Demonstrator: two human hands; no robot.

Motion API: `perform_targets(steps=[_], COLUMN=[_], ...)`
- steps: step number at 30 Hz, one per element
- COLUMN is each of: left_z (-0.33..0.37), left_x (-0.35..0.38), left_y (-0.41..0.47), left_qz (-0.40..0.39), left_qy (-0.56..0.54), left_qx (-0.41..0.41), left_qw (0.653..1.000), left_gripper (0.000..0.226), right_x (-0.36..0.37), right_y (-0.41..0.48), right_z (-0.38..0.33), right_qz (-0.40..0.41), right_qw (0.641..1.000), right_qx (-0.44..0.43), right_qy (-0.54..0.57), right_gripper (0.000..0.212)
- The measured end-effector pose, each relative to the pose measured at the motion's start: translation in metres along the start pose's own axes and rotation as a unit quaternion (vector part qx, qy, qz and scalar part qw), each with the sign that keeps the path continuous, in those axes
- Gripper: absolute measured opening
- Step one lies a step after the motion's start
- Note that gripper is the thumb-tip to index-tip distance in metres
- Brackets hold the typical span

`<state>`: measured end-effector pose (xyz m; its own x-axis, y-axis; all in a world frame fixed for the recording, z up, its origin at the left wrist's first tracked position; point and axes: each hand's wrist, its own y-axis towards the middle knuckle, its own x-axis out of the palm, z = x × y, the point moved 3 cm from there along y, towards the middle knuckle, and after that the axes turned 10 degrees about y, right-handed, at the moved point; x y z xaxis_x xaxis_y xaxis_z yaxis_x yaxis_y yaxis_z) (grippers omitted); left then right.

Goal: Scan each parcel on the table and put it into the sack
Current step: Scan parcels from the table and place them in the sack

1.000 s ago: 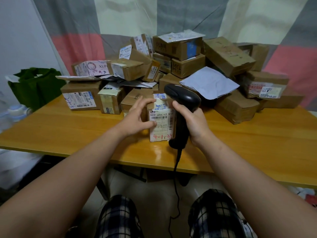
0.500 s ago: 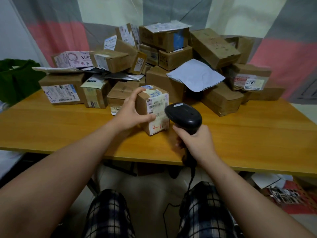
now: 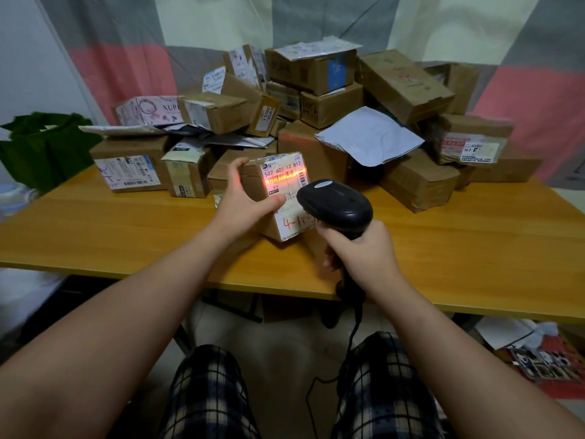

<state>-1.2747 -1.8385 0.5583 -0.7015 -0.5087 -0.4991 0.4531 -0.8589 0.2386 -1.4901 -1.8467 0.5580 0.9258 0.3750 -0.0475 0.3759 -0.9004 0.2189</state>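
Observation:
My left hand (image 3: pixel 243 201) grips a small cardboard parcel (image 3: pixel 278 188) tilted up on the wooden table (image 3: pixel 126 236), its white label facing me. A red scan line glows across the barcode on that label. My right hand (image 3: pixel 361 258) holds a black barcode scanner (image 3: pixel 335 205) by its handle, just right of the parcel, its head aimed at the label. The scanner's cable hangs below the table edge. A green sack (image 3: pixel 44 144) stands at the far left beside the table.
Several cardboard parcels (image 3: pixel 319 71) and a white poly mailer (image 3: pixel 368 136) are heaped at the back of the table. A striped curtain hangs behind. Papers and clutter lie on the floor at lower right. My plaid-clad legs are under the table edge.
The parcel has been turned so its label faces the scanner, and the red scan beam now lights the barcode. My right hand has brought the scanner up closer to the parcel.

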Motion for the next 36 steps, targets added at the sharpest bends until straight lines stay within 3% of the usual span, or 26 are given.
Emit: perform_targets(steps=[9, 14, 17, 27, 34, 36], left_z=[-0.001, -0.004, -0.008, -0.018, -0.015, -0.014], left_x=[-0.002, -0.005, -0.007, -0.026, -0.034, -0.037], left_y=[-0.003, -0.005, -0.008, -0.014, -0.018, -0.018], left_qz=[0.015, 0.041, 0.049, 0.084, 0.098, 0.098], left_qy=[0.018, 0.019, 0.023, 0.086, 0.111, 0.114], left_qx=[-0.006, -0.053, -0.068, -0.051, -0.037, -0.027], left_qw=[1.000, 0.998, 0.996, 0.991, 0.988, 0.988], left_gripper=[0.093, 0.108, 0.101, 0.108, 0.102, 0.103], right_x=[0.001, 0.004, 0.005, 0.003, 0.005, 0.006], right_y=[-0.006, -0.014, -0.019, -0.034, -0.044, -0.046], right_z=[-0.005, -0.004, -0.004, -0.027, -0.046, -0.050], right_qz=[-0.007, -0.006, -0.001, -0.034, -0.056, -0.063], right_qw=[1.000, 1.000, 1.000, 0.998, 0.997, 0.997], right_qx=[0.002, 0.002, 0.007, 0.037, 0.042, 0.040], right_qy=[-0.005, -0.017, -0.010, -0.027, 0.018, 0.010], right_gripper=[0.013, 0.013, 0.013, 0.022, 0.002, 0.007])
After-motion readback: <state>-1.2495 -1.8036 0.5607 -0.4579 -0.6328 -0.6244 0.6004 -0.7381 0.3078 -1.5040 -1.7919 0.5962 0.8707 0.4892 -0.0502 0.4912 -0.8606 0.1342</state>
